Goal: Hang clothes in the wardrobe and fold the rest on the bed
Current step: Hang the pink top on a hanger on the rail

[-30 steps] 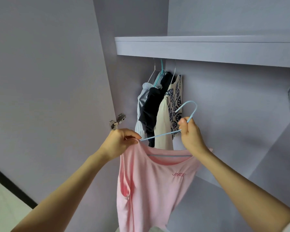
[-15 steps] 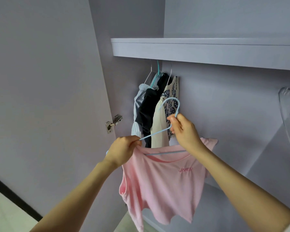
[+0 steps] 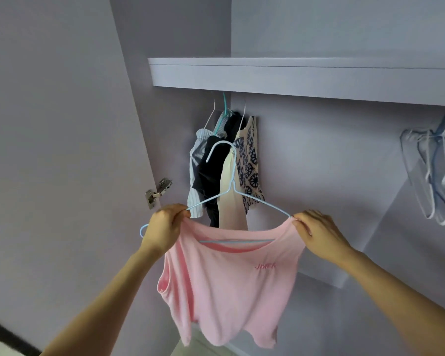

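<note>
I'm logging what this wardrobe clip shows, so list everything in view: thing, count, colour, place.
pink top: 1, pink, on the held hanger, centre.
blue hanger: 1, light blue wire, inside the top, not yet hung up.
hung clothes: a bunch, count unclear; striped, dark, cream, patterned; under the shelf, left.
spare hangers: several, pale and clear, far right.
shelf: 1, lilac-grey, above the clothes.
door hinge: 1, metal, left wardrobe edge.
left hand: grips the top's left shoulder and hanger.
right hand: pinches the top's right shoulder.

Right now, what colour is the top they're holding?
Pink top, on a light blue hanger; head view.
</note>
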`<state>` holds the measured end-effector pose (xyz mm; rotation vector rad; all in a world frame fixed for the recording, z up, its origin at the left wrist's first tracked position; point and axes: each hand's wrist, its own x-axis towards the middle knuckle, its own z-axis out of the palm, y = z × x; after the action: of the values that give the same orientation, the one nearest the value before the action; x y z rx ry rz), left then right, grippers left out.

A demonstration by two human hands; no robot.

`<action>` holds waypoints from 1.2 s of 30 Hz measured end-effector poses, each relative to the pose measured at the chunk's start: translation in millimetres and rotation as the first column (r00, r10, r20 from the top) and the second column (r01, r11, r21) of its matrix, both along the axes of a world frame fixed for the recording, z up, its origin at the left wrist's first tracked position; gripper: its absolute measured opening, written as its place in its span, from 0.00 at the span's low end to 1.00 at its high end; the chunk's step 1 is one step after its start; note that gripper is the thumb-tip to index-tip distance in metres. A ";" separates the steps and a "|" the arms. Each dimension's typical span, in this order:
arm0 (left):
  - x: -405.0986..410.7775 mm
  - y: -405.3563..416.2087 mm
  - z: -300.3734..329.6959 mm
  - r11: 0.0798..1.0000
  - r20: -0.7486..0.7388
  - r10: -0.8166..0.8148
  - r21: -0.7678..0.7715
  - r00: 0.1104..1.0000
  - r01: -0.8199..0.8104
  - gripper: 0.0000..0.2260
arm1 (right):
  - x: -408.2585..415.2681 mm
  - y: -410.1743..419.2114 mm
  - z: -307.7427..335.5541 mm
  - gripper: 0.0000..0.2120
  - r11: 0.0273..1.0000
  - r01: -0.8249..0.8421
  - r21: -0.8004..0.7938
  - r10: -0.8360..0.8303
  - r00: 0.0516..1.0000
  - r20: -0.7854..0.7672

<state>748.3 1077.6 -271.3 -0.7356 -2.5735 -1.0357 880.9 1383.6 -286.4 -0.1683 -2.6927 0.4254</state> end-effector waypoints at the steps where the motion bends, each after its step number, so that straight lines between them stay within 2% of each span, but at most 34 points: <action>1: -1.5 5.0 -3.1 1.000 -0.001 0.003 -0.009 1.000 -0.003 0.08 | 5.5 2.3 1.4 0.11 1.000 -0.002 -0.028 0.003 0.998 0.056; 3: -2.4 13.5 -9.4 0.999 -0.001 0.032 -0.040 0.999 -0.032 0.08 | 14.0 5.5 3.8 0.10 0.992 -0.022 -0.123 0.046 0.979 0.199; 6: -6.7 24.4 -22.3 0.996 0.032 0.072 -0.060 0.997 -0.070 0.09 | 27.5 0.2 10.8 0.19 0.989 -0.058 -0.137 0.101 0.939 0.328; 9: -14.2 36.6 -36.4 0.993 0.073 0.035 -0.119 0.997 -0.026 0.13 | 41.0 -8.3 17.7 0.21 0.976 -0.052 -0.210 0.118 0.942 0.314; 12: -19.4 52.7 -40.3 0.991 0.096 0.009 -0.131 0.995 0.003 0.10 | 53.5 -8.2 23.0 0.21 0.971 0.050 -0.235 0.015 0.964 0.266; 16: -25.7 70.1 -36.1 0.994 0.115 -0.039 -0.097 0.993 0.050 0.13 | 71.2 2.2 13.9 0.19 0.944 0.315 -0.095 -0.269 0.907 0.325; 20: -27.5 84.3 -24.1 0.992 0.159 -0.086 -0.079 0.984 0.100 0.15 | 80.8 6.9 7.6 0.18 0.838 0.534 -0.108 -0.505 0.836 0.216; 24: -33.4 96.8 -7.7 0.989 0.207 -0.120 -0.056 0.971 0.134 0.17 | 69.2 -7.6 10.1 0.20 0.785 0.594 -0.178 -0.600 0.800 0.021; 26: -40.4 104.6 -2.3 0.986 0.197 -0.141 -0.056 0.970 0.155 0.19 | 57.0 -18.2 10.0 0.21 0.784 0.597 -0.170 -0.614 0.785 -0.075; 28: -49.6 112.5 -0.6 0.983 0.137 -0.154 -0.079 0.979 0.166 0.20 | 38.0 -26.4 11.6 0.19 0.785 0.609 -0.116 -0.619 0.780 -0.094; 32: -67.3 122.1 2.0 0.969 0.017 -0.109 -0.221 0.994 0.110 0.23 | -12.9 -32.8 20.0 0.15 0.792 0.610 0.031 -0.605 0.791 -0.094; 36: -88.0 124.5 9.3 0.937 -0.021 -0.102 -0.337 0.995 0.089 0.27 | -66.8 -32.0 35.8 0.11 0.820 0.559 0.123 -0.539 0.827 -0.158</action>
<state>660.3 1202.1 -262.1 -0.9598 -2.7364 -0.6016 814.0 1351.6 -250.6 -0.8235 -2.3967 0.0281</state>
